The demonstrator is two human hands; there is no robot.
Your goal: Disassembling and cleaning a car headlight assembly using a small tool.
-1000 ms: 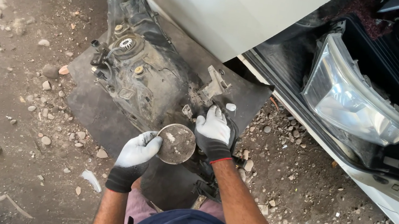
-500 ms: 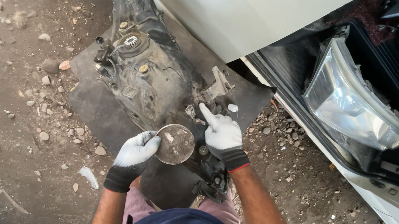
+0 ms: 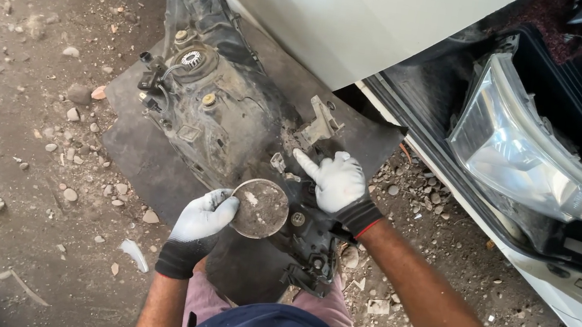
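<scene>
Dusty round cap (image 3: 259,208) in left hand (image 3: 203,216), dirt around.

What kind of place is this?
Likely an outdoor car repair yard: stony dirt ground, a white car body, and a removed headlight unit lying on a mat.

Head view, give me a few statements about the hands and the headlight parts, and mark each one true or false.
1. The left hand holds a round dusty cap. True.
2. The right hand is bare. False: it wears a white glove with a dark cuff.
3. The headlight housing lies back side up on a dark mat. True.
4. The other headlight lies on the ground. False: it sits in the white vehicle.
5. The right hand rests on the housing. True.
</scene>
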